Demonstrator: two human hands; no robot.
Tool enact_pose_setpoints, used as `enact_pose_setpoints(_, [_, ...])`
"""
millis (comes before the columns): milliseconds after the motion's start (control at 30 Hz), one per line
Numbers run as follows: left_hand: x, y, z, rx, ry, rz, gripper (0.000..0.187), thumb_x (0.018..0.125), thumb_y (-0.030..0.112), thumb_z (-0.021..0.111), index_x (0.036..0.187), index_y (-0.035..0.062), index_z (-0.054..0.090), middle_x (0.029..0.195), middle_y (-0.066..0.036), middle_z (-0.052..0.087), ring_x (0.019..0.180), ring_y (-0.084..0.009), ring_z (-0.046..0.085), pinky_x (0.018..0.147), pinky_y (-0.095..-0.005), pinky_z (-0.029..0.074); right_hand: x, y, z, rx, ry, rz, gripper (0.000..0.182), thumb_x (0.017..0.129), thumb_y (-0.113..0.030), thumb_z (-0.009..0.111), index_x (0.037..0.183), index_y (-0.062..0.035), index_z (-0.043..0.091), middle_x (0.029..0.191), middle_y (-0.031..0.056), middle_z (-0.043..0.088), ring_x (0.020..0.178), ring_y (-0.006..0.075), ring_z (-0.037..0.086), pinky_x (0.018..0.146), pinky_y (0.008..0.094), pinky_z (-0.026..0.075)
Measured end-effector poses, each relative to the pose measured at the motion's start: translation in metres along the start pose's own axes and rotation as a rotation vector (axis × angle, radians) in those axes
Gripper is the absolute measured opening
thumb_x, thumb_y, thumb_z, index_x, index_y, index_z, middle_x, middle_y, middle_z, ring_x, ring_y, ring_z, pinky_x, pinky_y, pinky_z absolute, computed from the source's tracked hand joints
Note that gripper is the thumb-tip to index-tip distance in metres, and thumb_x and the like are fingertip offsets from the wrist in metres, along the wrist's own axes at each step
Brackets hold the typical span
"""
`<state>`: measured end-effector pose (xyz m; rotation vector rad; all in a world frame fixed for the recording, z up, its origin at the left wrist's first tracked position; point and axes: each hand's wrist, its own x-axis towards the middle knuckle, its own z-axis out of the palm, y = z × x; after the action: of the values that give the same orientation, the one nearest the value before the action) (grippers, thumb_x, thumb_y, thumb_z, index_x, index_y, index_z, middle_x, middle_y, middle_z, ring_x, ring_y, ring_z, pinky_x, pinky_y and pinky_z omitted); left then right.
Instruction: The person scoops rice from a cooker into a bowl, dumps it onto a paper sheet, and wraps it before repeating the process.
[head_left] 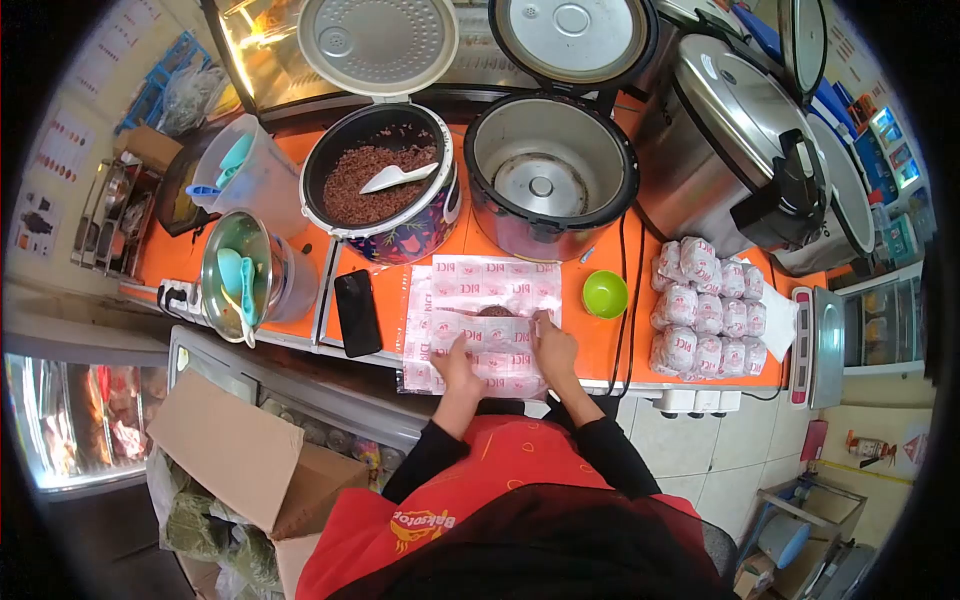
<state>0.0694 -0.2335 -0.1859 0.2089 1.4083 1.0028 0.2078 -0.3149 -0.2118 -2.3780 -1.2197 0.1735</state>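
Both of my hands grip the near edge of a printed wrapping paper (497, 274), folding it up over a small mound of reddish-brown rice (493, 312). My left hand (458, 372) pinches the paper on its left, and my right hand (556, 350) holds its right side. Part of the mound is covered by the fold. More printed sheets lie beneath it. Just right of the paper sits a small green bowl (605, 294). Behind it, an open rice cooker (415, 225) holds cooked reddish-brown rice (365, 185) with a white rice paddle (398, 178) resting in it.
Wrapped rice packets (690, 312) stand stacked at the right, beside a scale (826, 345). An open cooker with a bare pot (545, 150) and a large steel cooker (715, 140) line the back. At left are a phone (358, 313) and a steel pot (237, 262) with utensils.
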Motion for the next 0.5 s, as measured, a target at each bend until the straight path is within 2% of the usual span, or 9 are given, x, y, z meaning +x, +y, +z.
enact_pose_setpoints(100, [0.04, -0.001, -0.018, 0.045, -0.058, 0.083, 0.043, 0.075, -0.002, 0.064, 0.113, 0.0091, 0.049, 0.1, -0.011, 0.055, 0.088, -0.0199, 0.054, 0.072, -0.0349, 0.048, 0.0, -0.003, -0.008, 0.07, -0.005, -0.001, 0.016, 0.088, -0.022, 0.053, 0.1, -0.0118, 0.051, 0.074, 0.0131, 0.063, 0.056, 0.033, 0.06, 0.05, 0.0439, 0.045])
enact_pose_setpoints(133, [0.043, 0.003, -0.025, 0.067, -0.138, 0.066, 0.045, 0.073, -0.005, 0.064, 0.113, 0.0068, 0.047, 0.094, -0.009, 0.057, 0.081, -0.0187, 0.056, 0.065, -0.0346, 0.049, -0.001, -0.003, -0.01, 0.103, -0.005, 0.002, 0.017, 0.087, -0.021, 0.054, 0.1, -0.0112, 0.051, 0.079, 0.0139, 0.063, 0.059, 0.0332, 0.061, 0.05, 0.0438, 0.045])
enact_pose_setpoints(233, [0.058, 0.009, -0.044, 0.405, -0.311, 0.315, 0.044, 0.072, -0.006, 0.063, 0.113, 0.0031, 0.047, 0.09, -0.008, 0.058, 0.073, -0.0167, 0.057, 0.062, -0.0299, 0.048, -0.006, -0.001, -0.015, 0.135, 0.047, -0.035, 0.024, 0.084, -0.017, 0.055, 0.107, -0.0105, 0.051, 0.094, 0.0143, 0.059, 0.063, 0.0329, 0.061, 0.052, 0.0429, 0.046])
enact_pose_setpoints(267, [0.069, 0.013, -0.044, 0.569, -0.354, 0.403, 0.046, 0.071, -0.008, 0.064, 0.114, -0.0004, 0.048, 0.084, -0.006, 0.059, 0.071, -0.0128, 0.057, 0.061, -0.0241, 0.047, -0.003, -0.001, -0.018, 0.067, 0.122, -0.107, 0.029, 0.084, -0.017, 0.056, 0.111, -0.0109, 0.05, 0.096, 0.0139, 0.058, 0.063, 0.0326, 0.061, 0.052, 0.0429, 0.046])
enact_pose_setpoints(333, [0.09, 0.027, -0.032, 0.787, -0.432, 0.573, 0.045, 0.071, -0.007, 0.064, 0.113, -0.0011, 0.05, 0.086, -0.007, 0.061, 0.071, -0.0117, 0.058, 0.061, -0.0225, 0.047, 0.006, -0.003, -0.031, -0.077, 0.263, -0.256, 0.038, 0.082, -0.017, 0.057, 0.119, -0.0116, 0.048, 0.101, 0.0131, 0.056, 0.063, 0.032, 0.06, 0.053, 0.0428, 0.047])
enact_pose_setpoints(367, [0.098, 0.032, -0.024, 0.894, -0.465, 0.655, 0.045, 0.071, -0.007, 0.065, 0.113, -0.0015, 0.052, 0.087, -0.007, 0.061, 0.071, -0.0112, 0.058, 0.061, -0.0217, 0.047, 0.014, -0.005, -0.032, -0.067, 0.282, -0.293, 0.042, 0.081, -0.018, 0.058, 0.122, -0.0119, 0.046, 0.098, 0.0126, 0.057, 0.062, 0.0315, 0.06, 0.054, 0.0433, 0.047])
enact_pose_setpoints(433, [0.112, 0.044, -0.004, 0.665, -0.619, 0.428, 0.036, 0.071, -0.006, 0.064, 0.106, -0.0024, 0.057, 0.087, -0.007, 0.063, 0.071, -0.0119, 0.059, 0.062, -0.023, 0.048, 0.037, -0.014, -0.031, -0.043, 0.32, -0.37, 0.051, 0.08, -0.018, 0.059, 0.128, -0.0126, 0.043, 0.092, 0.0117, 0.059, 0.059, 0.0305, 0.059, 0.055, 0.0443, 0.047])
enact_pose_setpoints(467, [0.115, 0.049, 0.002, 0.544, -0.692, 0.32, 0.032, 0.071, -0.006, 0.063, 0.102, -0.0028, 0.06, 0.086, -0.007, 0.063, 0.072, -0.0122, 0.059, 0.062, -0.0236, 0.048, 0.048, -0.021, -0.03, -0.121, 0.158, -0.318, 0.052, 0.08, -0.017, 0.057, 0.129, -0.0123, 0.043, 0.089, 0.0116, 0.06, 0.061, 0.0295, 0.06, 0.056, 0.0432, 0.048])
enact_pose_setpoints(500, [0.117, 0.05, 0.002, 0.597, -0.642, 0.28, 0.024, 0.071, -0.006, 0.061, 0.095, -0.0013, 0.062, 0.083, -0.006, 0.063, 0.071, -0.0122, 0.059, 0.062, -0.024, 0.048, 0.059, -0.028, -0.029, -0.199, 0.0, -0.263, 0.053, 0.08, -0.016, 0.055, 0.131, -0.012, 0.042, 0.086, 0.0116, 0.062, 0.064, 0.0285, 0.062, 0.058, 0.0421, 0.048])
